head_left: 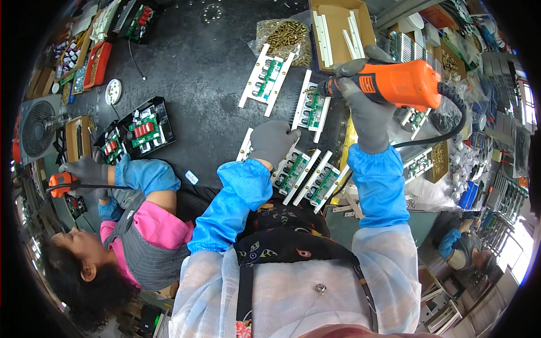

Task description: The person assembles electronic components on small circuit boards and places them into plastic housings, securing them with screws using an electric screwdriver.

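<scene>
head view: the right hand (365, 107) grips an orange power screwdriver (407, 84) above the table (191, 67). the left hand (273, 142) is over white-railed circuit boards (292, 171) at the table's near edge; its grip cannot be determined.

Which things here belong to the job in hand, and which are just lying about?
Likely in the job:
orange power tool, held in the right hand
green boards, one beside the left hand
white strips
brass-coloured fasteners

Probably just about:
fan, at the far left
small tag
</scene>
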